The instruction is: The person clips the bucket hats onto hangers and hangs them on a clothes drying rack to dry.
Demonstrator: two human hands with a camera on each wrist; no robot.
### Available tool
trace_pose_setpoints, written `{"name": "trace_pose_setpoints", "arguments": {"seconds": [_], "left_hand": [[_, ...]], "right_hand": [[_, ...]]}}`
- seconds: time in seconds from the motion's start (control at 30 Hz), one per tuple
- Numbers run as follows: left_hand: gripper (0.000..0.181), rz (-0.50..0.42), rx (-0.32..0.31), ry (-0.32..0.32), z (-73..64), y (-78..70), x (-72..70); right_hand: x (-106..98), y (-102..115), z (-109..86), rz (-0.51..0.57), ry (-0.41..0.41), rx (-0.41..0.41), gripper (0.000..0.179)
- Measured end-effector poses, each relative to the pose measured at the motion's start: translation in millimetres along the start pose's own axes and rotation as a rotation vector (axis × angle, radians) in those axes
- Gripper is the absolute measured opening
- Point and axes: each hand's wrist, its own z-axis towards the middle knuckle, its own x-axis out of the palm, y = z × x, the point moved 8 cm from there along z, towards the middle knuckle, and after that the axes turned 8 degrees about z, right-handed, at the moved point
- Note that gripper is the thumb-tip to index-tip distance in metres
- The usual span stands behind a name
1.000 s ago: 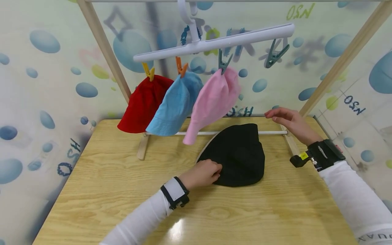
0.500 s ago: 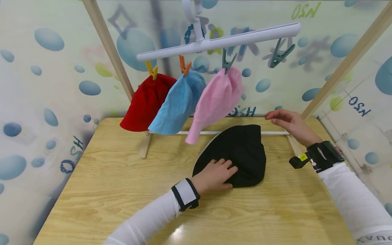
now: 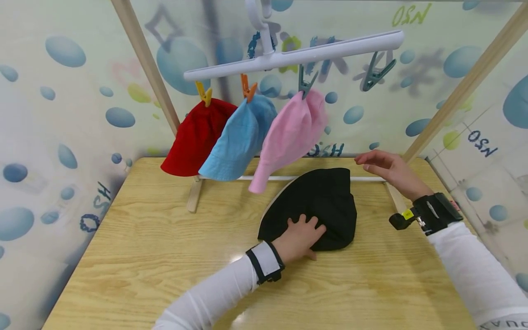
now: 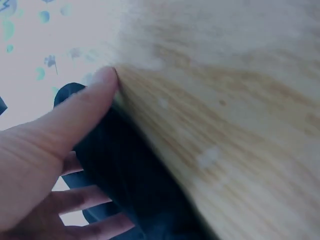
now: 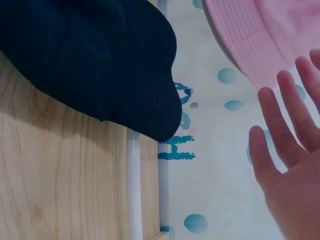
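Note:
A black bucket hat (image 3: 326, 195) lies folded flat on the wooden table. My left hand (image 3: 298, 240) rests on its near part, fingers spread over the cloth, thumb by the near edge. The left wrist view shows the thumb (image 4: 82, 112) along one side of the dark cloth (image 4: 135, 175) and the fingers on the other side. To the right of the hat, my right hand (image 3: 393, 170) hovers with relaxed fingers, holding nothing. Its wrist view has the palm (image 5: 295, 172) facing in, fingers apart, near the hanging pink hat (image 5: 275, 30).
From a white hanger (image 3: 297, 57) hang a red hat (image 3: 200, 137), a light blue hat (image 3: 241, 137) and a pink hat (image 3: 293, 128), each by a clip. A green clip (image 3: 375, 75) at the right end holds nothing. A wooden frame (image 3: 458, 87) stands around them, with a white rod (image 3: 367, 179) low behind.
My left hand has moved right from the hat's left side onto its near middle, and its curled fingers have spread out. The right hand has stayed nearly still.

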Motion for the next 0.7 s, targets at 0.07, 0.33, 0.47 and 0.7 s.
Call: {"name": "trace_pose_setpoints", "arguments": {"seconds": [0.07,0.33,0.47,0.7], "left_hand": [[0.062,-0.011,0.001,0.009,1.8,1.8,-1.3],[0.034,0.019,0.005,0.005,3.0,8.0,-4.5],[0.035,0.080,-0.022,0.002,2.7,13.6,-2.9],[0.020,0.057,-0.099,-0.093,-0.3,29.1,-3.1]], "right_hand": [[0.0,-0.2,-0.6,0.003,0.003,-0.005,0.025],[0.7,-1.6,-2.7,0.004,0.015,-0.002,0.024],[2.0,-2.2,-1.9,0.011,0.027,0.000,0.025],[2.8,-4.5,-0.2,0.004,0.020,0.024,0.026]]}}
